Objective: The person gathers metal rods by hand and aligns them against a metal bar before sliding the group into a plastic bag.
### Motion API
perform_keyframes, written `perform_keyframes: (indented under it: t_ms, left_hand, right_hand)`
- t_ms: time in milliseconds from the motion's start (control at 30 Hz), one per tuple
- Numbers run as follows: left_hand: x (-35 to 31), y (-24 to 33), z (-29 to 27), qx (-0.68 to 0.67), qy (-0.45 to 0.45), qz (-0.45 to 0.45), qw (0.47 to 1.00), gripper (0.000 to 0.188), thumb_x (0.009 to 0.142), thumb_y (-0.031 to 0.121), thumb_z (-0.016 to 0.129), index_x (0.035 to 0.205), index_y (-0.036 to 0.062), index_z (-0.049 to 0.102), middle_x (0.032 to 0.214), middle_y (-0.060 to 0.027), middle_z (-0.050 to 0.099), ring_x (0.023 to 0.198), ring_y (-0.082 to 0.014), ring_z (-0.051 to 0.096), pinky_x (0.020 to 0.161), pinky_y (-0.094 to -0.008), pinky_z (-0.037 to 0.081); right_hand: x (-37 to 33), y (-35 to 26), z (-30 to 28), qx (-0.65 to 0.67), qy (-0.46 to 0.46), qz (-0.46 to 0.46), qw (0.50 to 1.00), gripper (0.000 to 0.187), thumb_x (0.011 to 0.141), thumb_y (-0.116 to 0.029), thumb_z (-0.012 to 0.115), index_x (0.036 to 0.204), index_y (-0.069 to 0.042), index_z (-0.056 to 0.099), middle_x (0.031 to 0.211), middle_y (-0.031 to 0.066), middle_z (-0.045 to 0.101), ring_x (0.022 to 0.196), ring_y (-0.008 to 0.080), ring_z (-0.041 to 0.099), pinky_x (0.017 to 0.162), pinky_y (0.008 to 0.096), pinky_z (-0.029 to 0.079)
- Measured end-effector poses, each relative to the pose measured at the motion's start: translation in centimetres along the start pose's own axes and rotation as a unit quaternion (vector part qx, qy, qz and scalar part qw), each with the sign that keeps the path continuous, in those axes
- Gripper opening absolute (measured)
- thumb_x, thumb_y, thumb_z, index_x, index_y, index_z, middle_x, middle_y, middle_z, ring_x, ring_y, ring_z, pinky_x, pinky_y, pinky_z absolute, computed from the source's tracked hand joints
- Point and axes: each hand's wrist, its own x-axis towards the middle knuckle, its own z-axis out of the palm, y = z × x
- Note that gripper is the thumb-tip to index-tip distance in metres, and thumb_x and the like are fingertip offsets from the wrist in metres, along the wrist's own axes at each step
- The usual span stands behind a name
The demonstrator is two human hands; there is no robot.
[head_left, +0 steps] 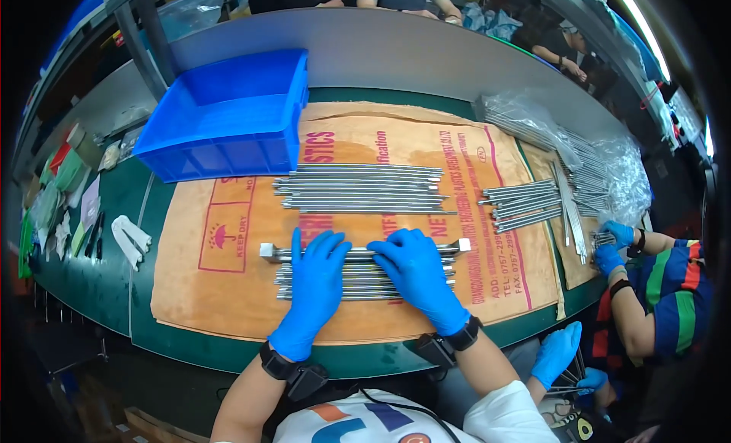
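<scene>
Worktop (114, 192), green, with a white forked strip (131, 242) at the left. At the far left of a brown printed sheet (190, 294) stands a blue bin (217, 158). Nearer, a pale block (267, 250) marks the left end of a near row of metal rods (364, 278). My left hand (320, 272) in its blue glove lies across these rods, fingers slightly spread; a far row of rods (365, 189) lies beyond. My right hand (415, 269), likewise gloved, covers the near row with fingers bent; whether either hand's fingers grip a rod, I cannot tell. A second pale block (464, 245) follows. Farther right are a smaller rod group (529, 203), clear plastic (626, 169) and a co-worker's gloved hands (609, 258).
</scene>
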Motion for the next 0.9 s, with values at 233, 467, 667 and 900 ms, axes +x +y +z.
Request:
perform_keyframes:
  t_ms: [233,467,667,900]
  left_hand:
    - [0.6,1.3,-0.4,0.025,0.015,0.001,1.000,0.037,0.076,-0.004,0.058,0.111,0.0062,0.063,0.113,-0.0082,0.061,0.116,-0.0262,0.054,0.115,-0.0556,0.017]
    - [0.3,0.8,-0.7,0.040,0.016,-0.002,0.999,0.039,0.075,-0.005,0.058,0.112,0.0060,0.063,0.113,-0.0083,0.061,0.115,-0.0257,0.055,0.115,-0.0553,0.018]
    - [0.4,1.2,-0.5,0.052,0.025,-0.003,0.998,0.041,0.073,-0.004,0.057,0.113,0.0042,0.062,0.113,-0.0084,0.061,0.115,-0.0258,0.055,0.115,-0.0561,0.018]
    - [0.3,1.0,-0.5,0.036,0.006,-0.001,0.999,0.041,0.074,-0.003,0.056,0.114,0.0044,0.061,0.114,-0.0082,0.060,0.115,-0.0249,0.055,0.115,-0.0563,0.018]
  right_hand:
    - [-0.3,0.2,-0.8,-0.016,0.029,-0.013,0.999,0.021,0.082,-0.017,0.071,0.103,-0.016,0.071,0.086,0.0056,0.058,0.082,0.0245,0.054,0.070,0.0365,0.043]
    - [-0.1,0.1,0.0,0.006,0.027,-0.019,0.999,0.021,0.081,-0.016,0.072,0.102,-0.016,0.071,0.086,0.0055,0.058,0.081,0.0245,0.054,0.070,0.0364,0.043]
    - [-0.2,0.2,-0.5,0.036,0.009,-0.015,0.999,0.019,0.080,-0.012,0.072,0.100,-0.014,0.072,0.087,0.0070,0.058,0.083,0.0257,0.055,0.070,0.0365,0.043]
    - [-0.1,0.0,-0.3,0.018,0.022,-0.006,1.000,0.023,0.079,-0.010,0.071,0.102,-0.013,0.072,0.087,0.0080,0.058,0.083,0.0261,0.055,0.071,0.0363,0.043]
